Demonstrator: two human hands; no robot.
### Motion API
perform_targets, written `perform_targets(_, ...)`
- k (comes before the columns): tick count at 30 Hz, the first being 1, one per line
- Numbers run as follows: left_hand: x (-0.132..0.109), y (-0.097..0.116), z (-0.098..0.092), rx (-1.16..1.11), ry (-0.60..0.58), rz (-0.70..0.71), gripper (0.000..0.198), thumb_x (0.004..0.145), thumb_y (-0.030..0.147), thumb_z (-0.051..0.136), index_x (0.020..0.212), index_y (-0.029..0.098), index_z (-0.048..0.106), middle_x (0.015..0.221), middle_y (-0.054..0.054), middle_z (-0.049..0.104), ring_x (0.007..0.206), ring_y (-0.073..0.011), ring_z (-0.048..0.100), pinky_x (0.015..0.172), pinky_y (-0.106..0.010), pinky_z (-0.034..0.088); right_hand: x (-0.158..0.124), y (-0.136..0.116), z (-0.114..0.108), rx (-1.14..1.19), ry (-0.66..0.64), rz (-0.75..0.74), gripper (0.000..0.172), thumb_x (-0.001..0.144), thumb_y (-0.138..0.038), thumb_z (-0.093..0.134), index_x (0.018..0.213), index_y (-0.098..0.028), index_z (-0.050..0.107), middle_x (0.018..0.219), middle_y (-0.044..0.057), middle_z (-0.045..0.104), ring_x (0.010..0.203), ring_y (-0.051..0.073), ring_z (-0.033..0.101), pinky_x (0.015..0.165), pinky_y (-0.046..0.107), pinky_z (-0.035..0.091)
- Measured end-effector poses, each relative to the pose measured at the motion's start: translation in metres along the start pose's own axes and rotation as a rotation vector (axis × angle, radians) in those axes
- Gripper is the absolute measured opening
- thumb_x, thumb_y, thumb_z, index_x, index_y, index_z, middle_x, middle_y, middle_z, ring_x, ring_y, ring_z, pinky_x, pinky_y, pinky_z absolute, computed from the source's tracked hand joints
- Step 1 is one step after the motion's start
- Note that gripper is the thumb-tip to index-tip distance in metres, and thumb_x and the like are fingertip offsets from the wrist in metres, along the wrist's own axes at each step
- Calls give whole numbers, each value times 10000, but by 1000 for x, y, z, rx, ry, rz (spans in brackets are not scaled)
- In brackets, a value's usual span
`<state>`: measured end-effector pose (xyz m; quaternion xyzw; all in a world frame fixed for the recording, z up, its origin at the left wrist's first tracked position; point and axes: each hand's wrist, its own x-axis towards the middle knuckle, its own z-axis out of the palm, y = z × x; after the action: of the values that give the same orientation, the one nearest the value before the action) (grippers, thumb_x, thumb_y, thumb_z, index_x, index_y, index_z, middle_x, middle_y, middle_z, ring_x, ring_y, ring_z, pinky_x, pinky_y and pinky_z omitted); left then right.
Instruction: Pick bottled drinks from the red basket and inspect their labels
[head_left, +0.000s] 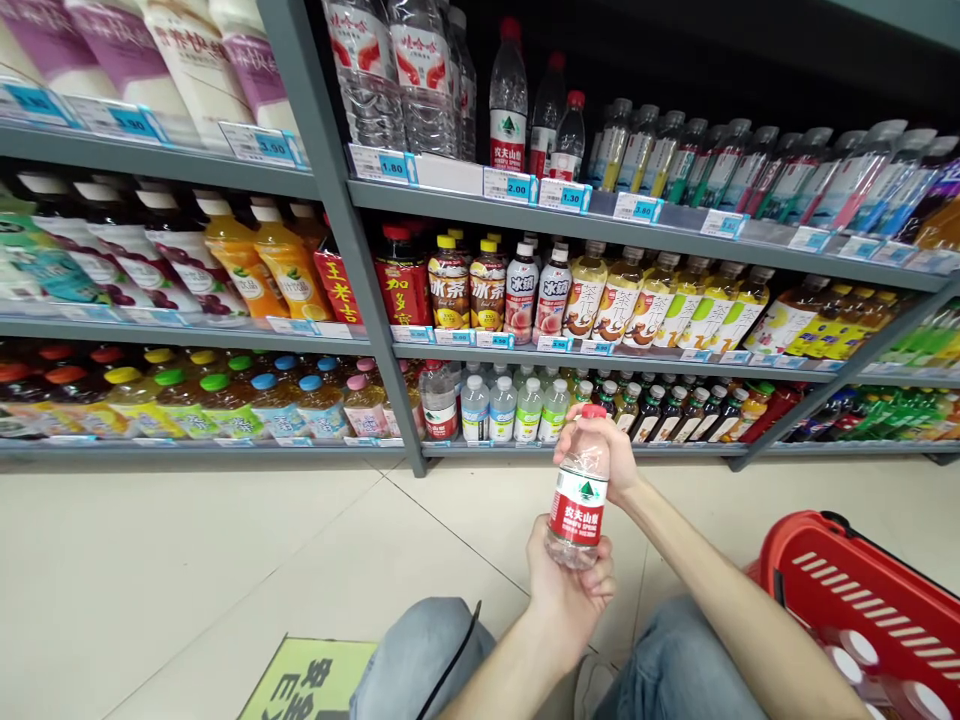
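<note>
A clear water bottle (579, 505) with a red cap and a red-and-white label is held up in front of the shelves, its top leaning slightly to the right. My left hand (561, 590) is closed round the bottle's base from below. At the neck, just under the cap, my right hand (616, 455) wraps its fingers behind the bottle. The label faces me and stays uncovered between the two hands. Beyond the bottle, the bottom shelf carries small clear bottles (503, 408) with white caps and green or blue labels.
Grey shelving (600, 212) full of drinks spans the view, with price tags (510, 187) along its edges. A red shopping basket (862, 590) stands at the right on the tiled floor (225, 540), holding white-capped bottles (859, 648). A green floor sign (307, 680) lies lower left, beside my knee.
</note>
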<state>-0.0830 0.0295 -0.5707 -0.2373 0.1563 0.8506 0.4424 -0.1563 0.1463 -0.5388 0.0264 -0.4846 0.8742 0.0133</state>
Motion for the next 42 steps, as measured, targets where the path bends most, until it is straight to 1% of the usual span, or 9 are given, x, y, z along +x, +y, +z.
perform_targets(6, 2, -3, -3, 30, -20, 0, 509, 949, 488, 315, 697, 121, 562, 558, -45, 538, 383, -65, 285, 427, -191, 215, -3, -6, 5, -6, -22, -19, 110, 745, -263, 656, 766, -203, 566, 580, 20, 662, 496, 202, 644, 495, 281, 475)
perform_targets(9, 2, -3, -1, 116, 28, 79, 441, 951, 443, 336, 771, 122, 579, 626, -67, 596, 389, -81, 344, 436, -207, 243, -4, -7, 5, 13, -4, -21, 139, 726, -273, 672, 744, -210, 550, 570, 13, 656, 492, 199, 638, 491, 281, 473)
perform_targets(13, 0, 5, 7, 215, 140, 256, 300, 951, 391, 422, 931, 142, 588, 750, -52, 639, 465, -112, 506, 480, -220, 326, 0, -7, -1, 16, 148, -58, 171, 708, -282, 692, 729, -215, 536, 587, 2, 667, 531, 195, 662, 519, 273, 489)
perform_targets(17, 0, 12, 10, 176, 164, 206, 274, 902, 390, 530, 1028, 154, 592, 884, -60, 657, 676, -157, 643, 551, -231, 409, 4, -3, -5, -141, 312, -106, 182, 682, -289, 711, 738, -210, 557, 612, 8, 693, 521, 194, 664, 526, 286, 514)
perform_targets(21, 0, 11, 6, 72, 140, 168, 267, 892, 359, 505, 979, 122, 593, 857, -72, 643, 600, -133, 566, 535, -236, 407, 4, 1, -2, -235, 318, -78, 185, 685, -298, 713, 750, -205, 568, 628, 8, 710, 519, 188, 665, 519, 279, 519)
perform_targets(26, -3, 11, 6, -60, 92, 236, 220, 888, 313, 429, 932, 136, 550, 824, -72, 612, 568, -134, 512, 525, -238, 386, 4, 3, -2, -243, 333, -81, 228, 716, -350, 732, 794, -200, 580, 686, 30, 733, 599, 206, 708, 586, 293, 548)
perform_targets(35, -4, 14, 7, 1, -3, 243, 128, 886, 293, 504, 905, 169, 526, 748, -33, 565, 508, -110, 425, 490, -234, 331, 11, 2, -19, -77, 407, -77, 276, 684, -339, 796, 798, -195, 589, 716, 31, 732, 678, 228, 736, 596, 302, 562)
perform_targets(38, -4, 15, 6, 11, -34, 215, 230, 941, 362, 485, 936, 145, 560, 809, -67, 623, 460, -75, 340, 467, -220, 298, 11, 0, -21, -26, 392, -91, 255, 698, -328, 794, 806, -198, 603, 731, 20, 728, 719, 224, 738, 625, 307, 572)
perform_targets(42, 1, 11, 2, 40, 1, 101, 560, 995, 564, 332, 809, 93, 574, 737, -91, 640, 389, -38, 219, 403, -198, 196, 7, -4, -16, -45, 276, -142, 223, 726, -288, 776, 873, -215, 624, 736, 3, 721, 723, 217, 733, 679, 320, 569)
